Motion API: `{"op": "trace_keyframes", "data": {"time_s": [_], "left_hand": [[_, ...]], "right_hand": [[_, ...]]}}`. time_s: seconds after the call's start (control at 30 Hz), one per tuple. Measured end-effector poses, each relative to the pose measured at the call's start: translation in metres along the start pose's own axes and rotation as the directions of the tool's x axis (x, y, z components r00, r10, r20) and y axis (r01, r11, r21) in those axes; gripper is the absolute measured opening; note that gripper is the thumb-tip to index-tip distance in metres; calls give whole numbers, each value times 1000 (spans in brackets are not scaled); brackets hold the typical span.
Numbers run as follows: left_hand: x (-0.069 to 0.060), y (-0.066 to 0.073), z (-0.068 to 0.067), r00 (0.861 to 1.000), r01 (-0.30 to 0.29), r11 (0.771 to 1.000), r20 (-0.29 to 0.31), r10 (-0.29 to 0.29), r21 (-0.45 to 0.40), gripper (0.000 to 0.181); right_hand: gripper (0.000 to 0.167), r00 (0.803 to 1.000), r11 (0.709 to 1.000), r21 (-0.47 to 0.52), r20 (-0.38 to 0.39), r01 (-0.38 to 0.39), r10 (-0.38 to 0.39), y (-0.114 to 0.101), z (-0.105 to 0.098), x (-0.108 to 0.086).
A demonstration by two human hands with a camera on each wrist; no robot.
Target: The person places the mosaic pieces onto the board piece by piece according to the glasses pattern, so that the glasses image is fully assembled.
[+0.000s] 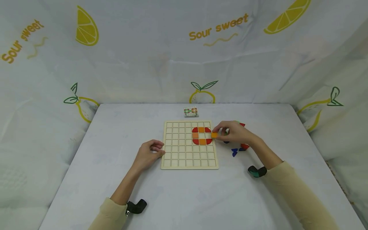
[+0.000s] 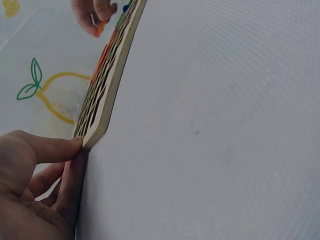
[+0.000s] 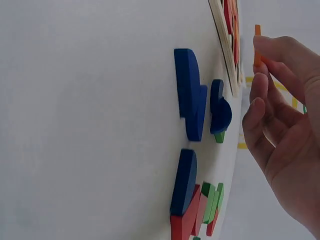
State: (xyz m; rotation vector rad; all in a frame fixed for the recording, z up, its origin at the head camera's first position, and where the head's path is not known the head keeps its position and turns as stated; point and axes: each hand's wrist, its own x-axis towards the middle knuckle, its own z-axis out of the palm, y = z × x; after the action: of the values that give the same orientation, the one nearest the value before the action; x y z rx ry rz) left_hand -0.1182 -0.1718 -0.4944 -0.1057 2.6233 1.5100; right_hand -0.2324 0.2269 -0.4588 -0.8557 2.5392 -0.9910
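In the head view a wooden grid board (image 1: pixel 174 149) lies flat on the table. Red rounded tiles (image 1: pixel 195 141) and orange square tiles (image 1: pixel 202 141) form a ring in its right part. My right hand (image 1: pixel 233 132) pinches one more orange square tile (image 1: pixel 214 135) between thumb and fingers, at the board's right edge; the right wrist view shows this orange tile (image 3: pixel 257 45) raised on edge. With thumb and fingertips my left hand (image 1: pixel 148 155) touches the board's left edge. The left wrist view shows its thumb (image 2: pixel 60 150) against the board's corner.
Beside the board on the right lie loose pieces: blue ones (image 3: pixel 186 82), red ones (image 3: pixel 182 220) and green ones (image 3: pixel 209 202), partly under my right hand in the head view. A small stack of pattern cards (image 1: pixel 191 111) lies behind the board. White printed cloth hangs behind the table.
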Motion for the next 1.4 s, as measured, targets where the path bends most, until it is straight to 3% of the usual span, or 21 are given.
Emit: {"op": "trace_keyframes", "data": {"time_s": [0.33,0.63,1.23,1.4], "left_hand": [[-1,2,0,1000,-1,1000,4,1,2,29],[-2,3,-1,1000,17,1000,-2,-17,8,29],[-2,2,0,1000,8,1000,1,-8,15,30],[-1,2,0,1000,9,1000,3,-9,11,30]], "right_hand": [[23,999,996,-87,39,-6,10,-7,11,17],[11,997,996,-78,64,37,-32,-11,12,21],[7,998,992,-115,12,57,-56,-6,14,17],[11,1000,995,-97,-29,9,-12,-2,4,11]]}}
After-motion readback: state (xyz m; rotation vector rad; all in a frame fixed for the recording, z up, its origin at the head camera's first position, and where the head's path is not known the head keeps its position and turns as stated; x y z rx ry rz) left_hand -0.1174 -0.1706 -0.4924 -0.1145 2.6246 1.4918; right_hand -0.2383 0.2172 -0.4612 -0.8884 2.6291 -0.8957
